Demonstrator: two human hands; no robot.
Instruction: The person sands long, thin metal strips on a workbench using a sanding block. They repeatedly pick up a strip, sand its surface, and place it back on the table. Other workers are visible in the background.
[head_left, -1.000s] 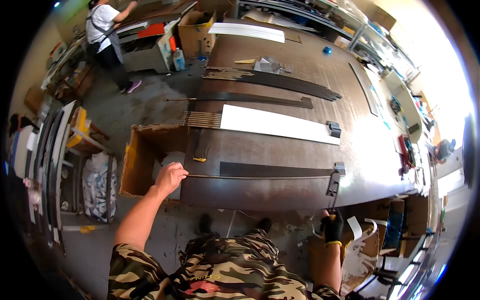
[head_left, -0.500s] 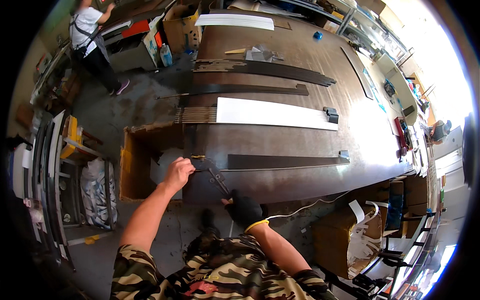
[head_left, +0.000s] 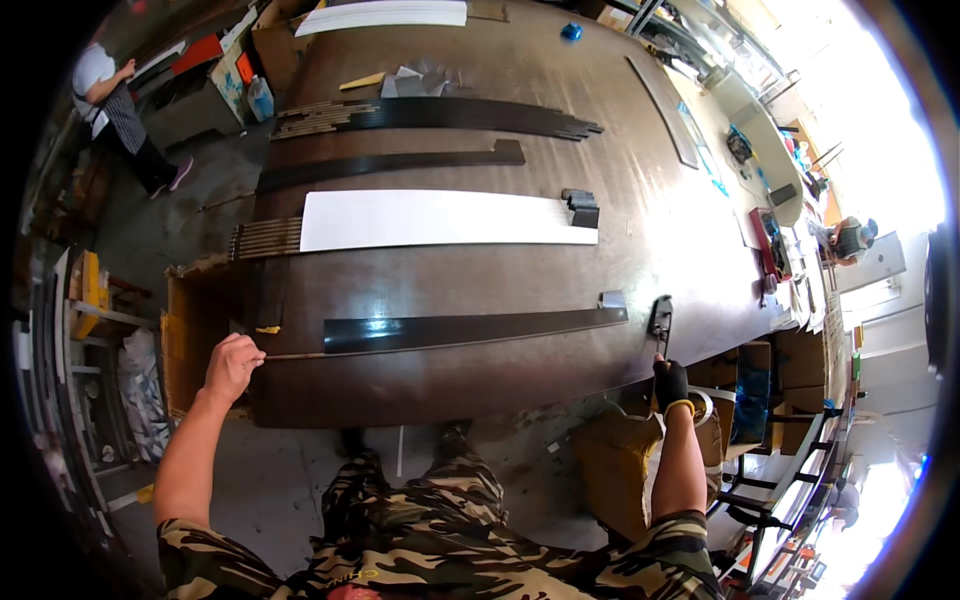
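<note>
My left hand (head_left: 234, 368), bare, pinches the thin rod (head_left: 292, 356) sticking out of the left end of a long dark strip (head_left: 450, 332). This strip lies along the near side of the table, with a small grey block (head_left: 612, 300) at its right end. My right hand (head_left: 672, 385), in a black glove with a yellow cuff, grips the handles of a dark pliers-like hand tool (head_left: 660, 318). The tool is held over the table's near right, apart from the strip. Its exact kind is hard to make out.
On the brown table (head_left: 420, 275) lie a white panel over thin rods (head_left: 440, 218), dark strips (head_left: 430, 115) and a blue roll (head_left: 571, 32). A cardboard box (head_left: 190, 330) stands at its left edge, another (head_left: 610, 460) at front right. Another person (head_left: 115, 110) stands far left.
My right hand has swung right with the tool, from beside the rod to past the strip's right end. My left hand still pinches the rod. The whole view has shifted.
</note>
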